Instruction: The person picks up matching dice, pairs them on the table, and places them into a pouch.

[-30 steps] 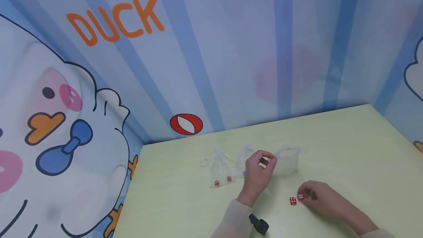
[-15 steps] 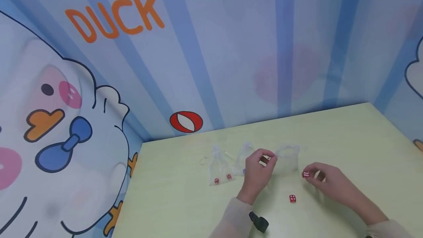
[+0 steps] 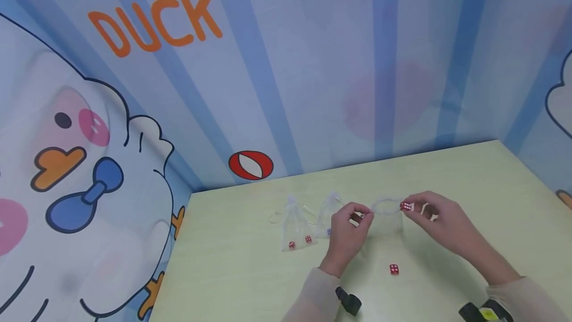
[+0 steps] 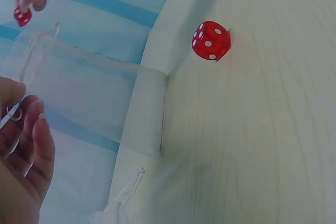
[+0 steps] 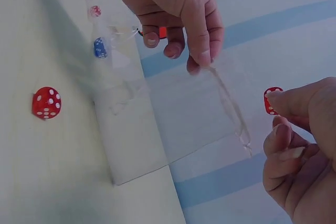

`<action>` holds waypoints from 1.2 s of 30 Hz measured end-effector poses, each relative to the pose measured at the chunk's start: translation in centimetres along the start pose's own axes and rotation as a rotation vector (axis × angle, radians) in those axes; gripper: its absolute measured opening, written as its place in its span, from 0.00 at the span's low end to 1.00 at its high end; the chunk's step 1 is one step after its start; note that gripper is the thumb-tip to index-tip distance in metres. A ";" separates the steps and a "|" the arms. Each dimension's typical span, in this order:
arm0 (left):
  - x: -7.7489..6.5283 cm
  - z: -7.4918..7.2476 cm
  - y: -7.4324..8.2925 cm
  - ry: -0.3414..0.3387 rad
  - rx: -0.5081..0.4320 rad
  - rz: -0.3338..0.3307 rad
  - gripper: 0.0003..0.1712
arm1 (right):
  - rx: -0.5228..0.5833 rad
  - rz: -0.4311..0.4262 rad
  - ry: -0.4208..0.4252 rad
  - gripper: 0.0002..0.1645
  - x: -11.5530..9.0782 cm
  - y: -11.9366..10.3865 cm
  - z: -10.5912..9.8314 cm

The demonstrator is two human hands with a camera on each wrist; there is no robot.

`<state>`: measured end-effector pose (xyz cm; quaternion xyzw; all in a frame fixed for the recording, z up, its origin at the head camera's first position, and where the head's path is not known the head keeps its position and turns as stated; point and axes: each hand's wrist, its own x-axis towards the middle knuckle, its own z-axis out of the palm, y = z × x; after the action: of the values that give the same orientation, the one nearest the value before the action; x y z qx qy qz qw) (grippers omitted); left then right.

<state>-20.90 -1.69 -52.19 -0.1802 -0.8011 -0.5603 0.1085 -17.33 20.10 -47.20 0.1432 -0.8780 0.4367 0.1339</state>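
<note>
My left hand (image 3: 350, 232) pinches the rim of a sheer white drawstring pouch (image 5: 168, 124), which hangs upright with its mouth spread. Close to the pouch's right rim, my right hand (image 3: 440, 220) holds a red die (image 3: 406, 206) between thumb and fingertips. In the left wrist view that die (image 4: 22, 17) is just above the mouth, outside the pouch. A second red die (image 3: 393, 269) lies on the table in front of the pouch; both wrist views show it large. No die shows inside the held pouch.
Left of my hands lies a gathered sheer pouch (image 3: 295, 222) with two red dice inside. Beside it another pouch (image 3: 329, 210) holds a blue die (image 5: 100, 48), partly hidden by my left hand. A printed duck backdrop (image 3: 313, 63) rises behind the pale table (image 3: 232, 262).
My right hand has lifted one red die from beside the other and carried it up to the pouch's rim. The left hand has kept its hold on the pouch.
</note>
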 end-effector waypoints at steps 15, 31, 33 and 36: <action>0.2 0.3 0.0 0.000 0.002 0.017 0.02 | -0.054 0.003 -0.016 0.12 2.3 -0.5 0.7; -0.1 0.1 -0.2 -0.010 0.008 0.020 0.03 | -0.038 0.023 -0.053 0.15 1.8 0.2 1.0; 0.1 0.1 -0.2 -0.012 0.009 0.025 0.04 | -0.037 0.025 -0.046 0.16 1.6 0.3 1.0; 0.2 0.2 -0.2 -0.010 0.012 0.030 0.05 | -0.010 0.014 -0.005 0.15 1.3 0.4 1.1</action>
<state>-21.13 -1.51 -52.32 -0.1944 -0.8021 -0.5530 0.1137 -18.75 19.28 -47.67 0.1373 -0.8816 0.4327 0.1294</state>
